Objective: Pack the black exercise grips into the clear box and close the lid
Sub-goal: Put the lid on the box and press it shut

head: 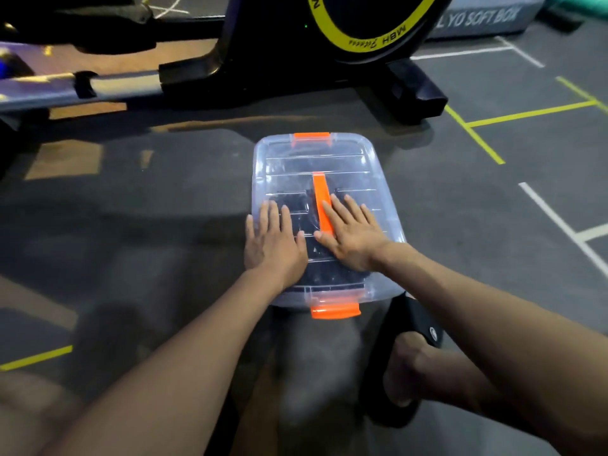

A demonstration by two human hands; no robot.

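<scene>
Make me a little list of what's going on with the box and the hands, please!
box: clear box on the gym floor
lid: on top, orange handle along its middle
inside: black exercise grips seen through the lid
left hand: flat, pressing the lid
right hand: flat, pressing the lid, partly on the handle
near latch: sticking out, looks unfastened

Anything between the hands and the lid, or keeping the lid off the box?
Nothing visible. Left hand and right hand lie flat on the clear lid, which sits on the box; black grips show inside. Near orange latch sticks outward, seemingly unclipped.
</scene>
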